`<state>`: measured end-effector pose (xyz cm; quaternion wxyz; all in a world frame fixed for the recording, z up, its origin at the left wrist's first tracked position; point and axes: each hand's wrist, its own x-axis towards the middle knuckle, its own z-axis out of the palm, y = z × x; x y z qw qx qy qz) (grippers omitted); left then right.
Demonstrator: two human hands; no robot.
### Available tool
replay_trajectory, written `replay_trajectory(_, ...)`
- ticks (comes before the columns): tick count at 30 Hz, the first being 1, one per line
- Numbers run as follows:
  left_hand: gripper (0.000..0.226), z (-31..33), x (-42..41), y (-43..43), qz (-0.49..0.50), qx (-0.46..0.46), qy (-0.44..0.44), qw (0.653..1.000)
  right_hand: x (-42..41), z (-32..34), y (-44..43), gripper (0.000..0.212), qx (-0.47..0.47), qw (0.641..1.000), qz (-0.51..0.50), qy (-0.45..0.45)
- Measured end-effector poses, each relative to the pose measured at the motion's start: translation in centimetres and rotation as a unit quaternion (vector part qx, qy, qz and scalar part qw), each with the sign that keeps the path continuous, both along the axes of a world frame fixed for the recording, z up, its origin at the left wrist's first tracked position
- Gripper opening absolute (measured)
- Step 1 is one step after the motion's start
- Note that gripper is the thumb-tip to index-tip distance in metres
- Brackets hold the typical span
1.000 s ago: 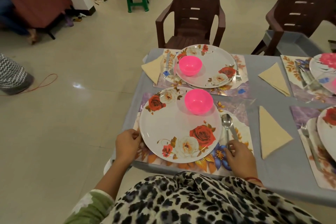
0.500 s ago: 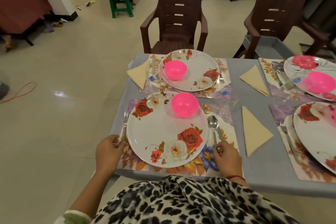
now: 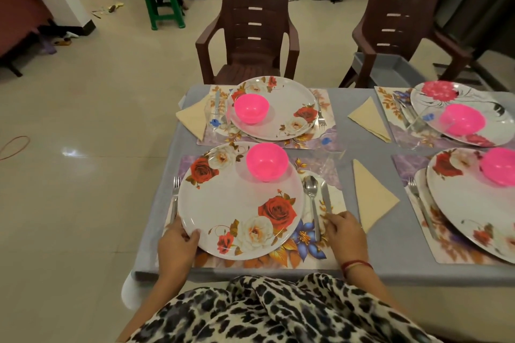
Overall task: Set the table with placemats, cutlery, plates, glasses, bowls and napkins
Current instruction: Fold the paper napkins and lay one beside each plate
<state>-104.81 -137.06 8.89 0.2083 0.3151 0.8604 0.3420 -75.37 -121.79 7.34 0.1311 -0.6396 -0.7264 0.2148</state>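
Observation:
The near flowered plate [image 3: 239, 203] lies on a floral placemat [image 3: 306, 253] with a pink bowl [image 3: 267, 161] at its far edge. My left hand [image 3: 175, 245] grips the plate's lower-left rim, thumb on top. A fork [image 3: 175, 198] lies just left of the plate. On the right lie a spoon [image 3: 311, 195] and a knife [image 3: 325, 195]. My right hand [image 3: 347, 234] curls its fingers over the near end of the knife handle. A clear glass [image 3: 330, 161] stands beyond the cutlery, and a folded beige napkin [image 3: 372, 198] lies to the right.
Three more set places with plates and pink bowls fill the grey table [image 3: 362, 267]: one across [image 3: 278, 120] and two at the right [image 3: 473, 203]. Two brown chairs [image 3: 250, 36] stand at the far side. A grey tub [image 3: 390, 69] sits by the right chair.
My left hand has shifted from the mat's edge by the fork onto the plate's rim. My right hand has stayed at the cutlery handles. The view has swung right.

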Motion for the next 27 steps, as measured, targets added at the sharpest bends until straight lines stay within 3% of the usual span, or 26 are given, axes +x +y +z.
replay_trajectory(16,0.029,0.2,0.0,0.7,0.025,-0.014,-0.034,0.999,0.2,0.1,0.2,0.023,0.006,0.999,-0.030,0.026)
replay_trajectory(22,0.039,0.4,2.2,0.4,0.067,0.019,-0.076,0.995,0.1,0.7,0.0,0.019,-0.002,0.999,-0.033,0.041)
replay_trajectory(27,0.041,0.0,2.2,0.6,0.071,0.028,-0.094,0.993,-0.2,0.8,-1.1,0.019,0.005,0.997,0.036,0.063)
